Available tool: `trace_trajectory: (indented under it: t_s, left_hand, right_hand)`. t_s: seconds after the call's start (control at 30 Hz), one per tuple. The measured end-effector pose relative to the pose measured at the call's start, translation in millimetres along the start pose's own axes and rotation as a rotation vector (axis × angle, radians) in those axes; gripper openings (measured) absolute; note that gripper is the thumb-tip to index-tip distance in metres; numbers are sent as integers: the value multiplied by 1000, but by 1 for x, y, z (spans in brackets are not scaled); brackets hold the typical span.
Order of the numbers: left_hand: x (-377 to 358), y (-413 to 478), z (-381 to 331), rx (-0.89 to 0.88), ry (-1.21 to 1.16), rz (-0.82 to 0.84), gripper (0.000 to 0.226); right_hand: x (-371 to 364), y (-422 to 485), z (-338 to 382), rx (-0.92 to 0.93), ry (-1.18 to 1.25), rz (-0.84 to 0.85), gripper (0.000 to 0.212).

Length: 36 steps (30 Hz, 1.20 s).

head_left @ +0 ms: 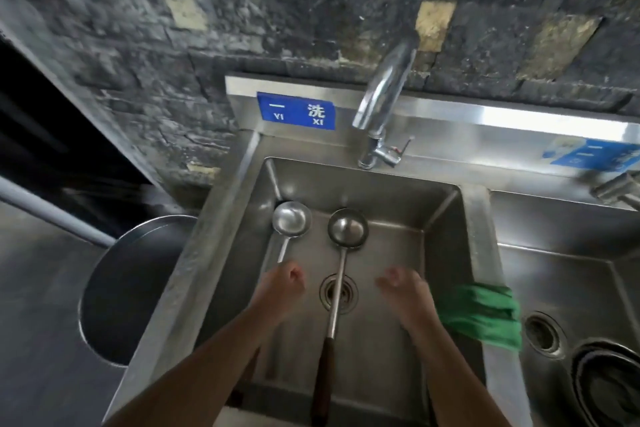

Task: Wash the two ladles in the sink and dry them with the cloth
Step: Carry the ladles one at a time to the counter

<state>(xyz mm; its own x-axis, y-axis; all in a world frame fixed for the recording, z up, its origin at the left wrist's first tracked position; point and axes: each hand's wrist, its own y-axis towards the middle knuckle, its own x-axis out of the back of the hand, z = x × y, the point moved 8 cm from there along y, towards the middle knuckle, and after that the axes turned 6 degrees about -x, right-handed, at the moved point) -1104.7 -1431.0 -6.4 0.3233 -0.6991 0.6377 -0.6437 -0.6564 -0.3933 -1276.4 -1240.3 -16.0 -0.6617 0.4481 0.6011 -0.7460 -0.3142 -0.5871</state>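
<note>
Two ladles lie in the left basin (446, 218) of a stainless-steel double sink, bowls toward the far wall and handles toward the near edge. The bright ladle (291, 222) sits close to the far-left corner, and its thin shaft runs down into the left hand (284, 282), whose fingers are curled into a fist round it, though blur hides the exact contact. The darker ladle (348, 228) lies just beside it, nearer the basin's middle. Its shaft crosses the drain (349, 302), and its brown wooden grip reaches the near edge. The right hand (405, 289) hovers over the basin floor right of that shaft, fingers loose and slightly spread, holding nothing and touching neither ladle. A green cloth (483, 317) is draped over the divider (479, 236) between the two basins, just beside the right wrist. At the back rim stands a chrome faucet (381, 97), its spout aimed at the far-left part of the basin, with no water visible. A blue label (296, 111) is stuck on the backsplash left of it. The right basin (571, 274) holds stacked metal bowls (609, 388) in its near corner, and a round steel pan (131, 288) sits outside the sink's left edge.
</note>
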Motion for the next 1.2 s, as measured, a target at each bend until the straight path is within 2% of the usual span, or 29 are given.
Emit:
trace_trajectory:
  t_s: [0.1,0.2,0.33,0.43,0.53,0.6,0.7,0.77,0.93,1.07,1.2]
  left_hand:
    - [27,7,46,83,-38,-21,10]
    - [33,23,96,155,-79,-28,18]
    - [3,43,141,243,-114,117,55]
    - [-35,49,167,366,-277,283,89]
    - [-60,56,192,442,-263,278,99]
    - [-67,58,204,490,-290,219,85]
    - [-75,57,214,520,-306,210,37]
    - [-75,56,212,499,-343,225,24]
    - [-59,47,178,514,-703,315,26]
    - [-39,25,143,474,-767,474,26]
    - [-14,-7,106,359,-710,566,23]
  right_hand:
    - [-74,8,44,55,61,130,13]
    - [-154,24,66,41,181,311,25]
    - [-224,45,65,-154,312,442,36]
    - [-258,72,49,-257,342,433,48]
    - [-290,94,33,-310,408,461,61]
    - [-306,102,29,-346,488,510,58]
    - [-327,107,28,-372,561,602,41]
    - [-332,104,32,-360,575,641,26]
    - [-314,94,42,-378,682,624,26]
    - [-279,65,55,-347,734,624,20]
    - [-241,22,65,-294,816,612,16]
